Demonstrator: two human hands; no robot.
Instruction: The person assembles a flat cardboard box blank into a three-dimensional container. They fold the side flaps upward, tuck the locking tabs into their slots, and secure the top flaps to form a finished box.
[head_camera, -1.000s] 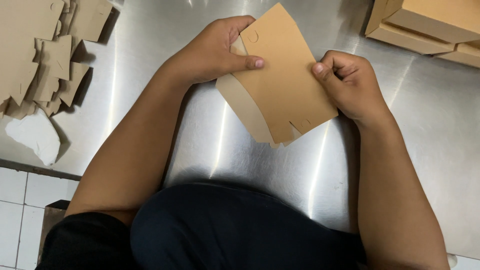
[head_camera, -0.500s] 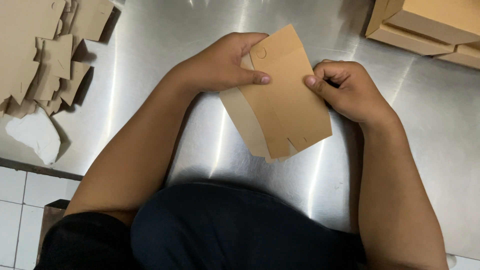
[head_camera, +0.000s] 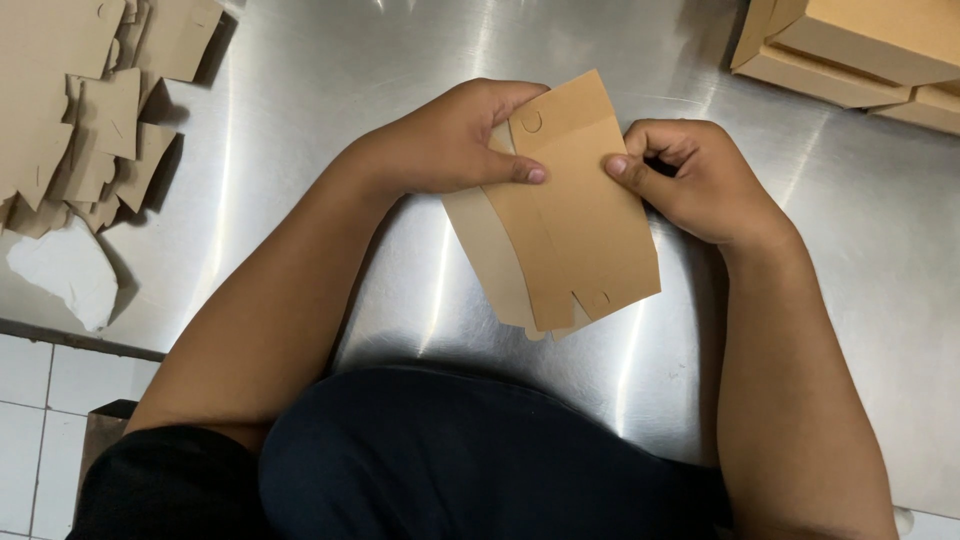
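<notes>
both hands pinch a flat brown card blank (head_camera: 570, 215) above the steel table (head_camera: 330, 90), left hand (head_camera: 450, 145) thumb pressing its top-left edge, right hand (head_camera: 690, 180) gripping the right edge, seemingly steadying the creases for folding.

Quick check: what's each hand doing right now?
Left hand: closed on the cardboard blank, thumb on top.
Right hand: pinching the blank's right edge.

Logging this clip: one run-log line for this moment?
left hand: grips flat cardboard blank | right hand: pinches its edge | surface: steel table
</notes>
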